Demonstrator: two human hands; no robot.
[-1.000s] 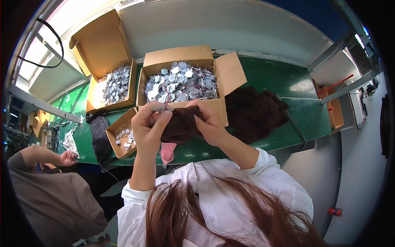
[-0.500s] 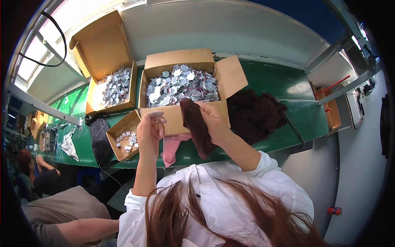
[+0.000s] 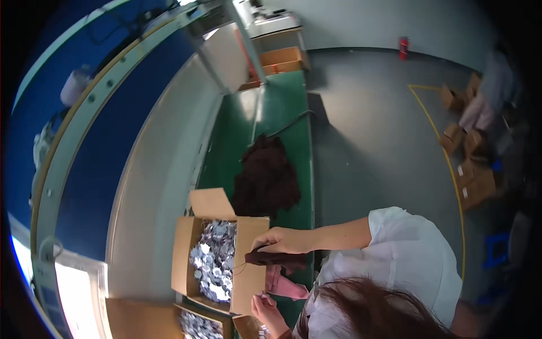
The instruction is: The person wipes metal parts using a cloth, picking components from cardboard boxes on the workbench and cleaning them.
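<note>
My right hand (image 3: 280, 241) grips a dark brown cloth (image 3: 282, 259) beside the near wall of an open cardboard box (image 3: 251, 237). A thin loose thread or wire shows by the cloth's end. Lower down, my left hand (image 3: 267, 309) is by the same box, its fingers curled together; whatever they may hold is too small to make out. Many small silvery, flat, many-sided pieces (image 3: 215, 263) fill the box. Between my hands and my body lies a pink cloth (image 3: 289, 286).
A heap of dark brown cloth (image 3: 268, 178) lies on the green table (image 3: 282, 113) beyond the box. Two more boxes of small parts, one a larger box (image 3: 226, 322), show at the lower edge. Across the floor are a fire extinguisher (image 3: 403, 48), cardboard boxes (image 3: 477, 181) and another person (image 3: 488, 96).
My view has swung to the right, bringing the floor and far end of the table into sight. The brown cloth stays in my right hand; my left hand remains near the box.
</note>
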